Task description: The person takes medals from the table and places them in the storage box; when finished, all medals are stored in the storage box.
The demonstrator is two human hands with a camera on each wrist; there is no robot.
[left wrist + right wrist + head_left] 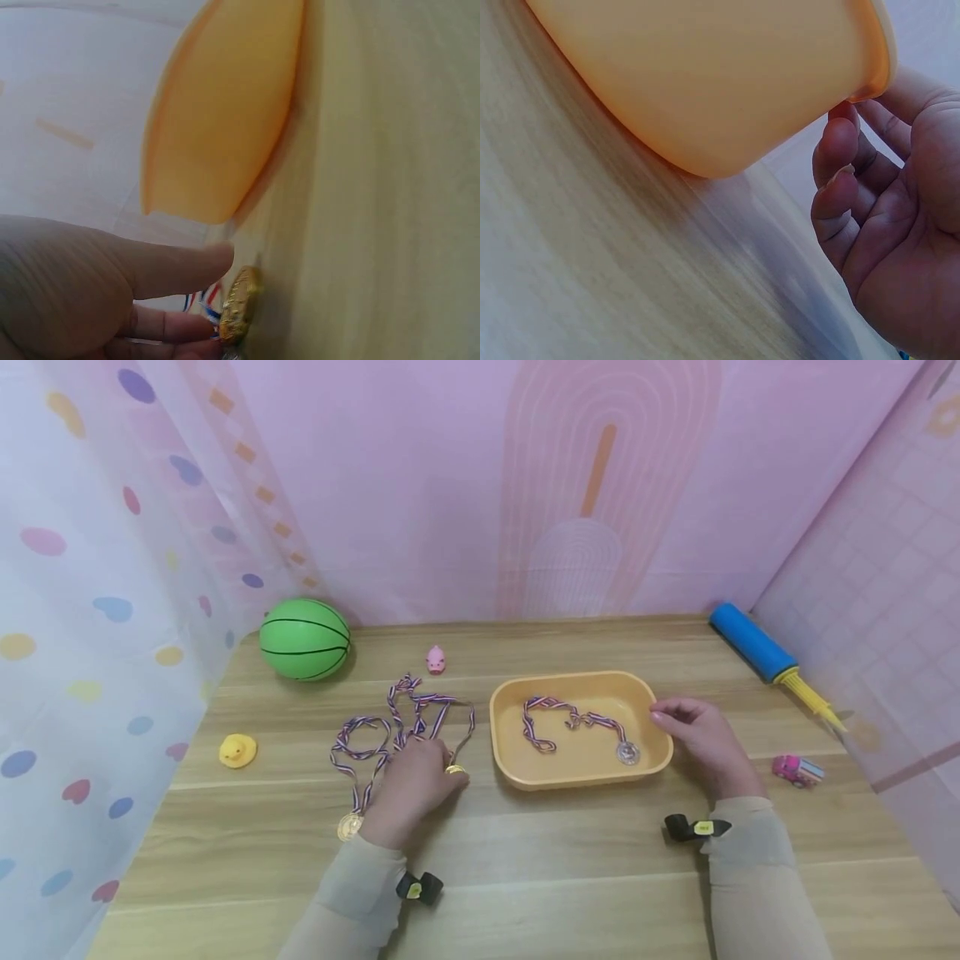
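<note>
My left hand (418,779) reaches down to a gold medal (240,306) on a striped red, white and blue ribbon. In the left wrist view its fingertips are right at the medal's edge, while the thumb stays straight and apart from it. Beside this hand lie a second gold medal (349,827) and several tangled ribbons (420,697). My right hand (701,739) pinches the right end of a yellow plastic basin (576,777) by its rim, fingers curled beneath. Inside the basin is a silver medal (627,752) with its ribbon.
A green ball (305,640) sits at the back left, with a yellow toy duck (237,751) in front. A small pink toy pig (436,659) stands behind the ribbons. On the right are a blue and yellow hand pump (757,643) and a pink toy car (798,771).
</note>
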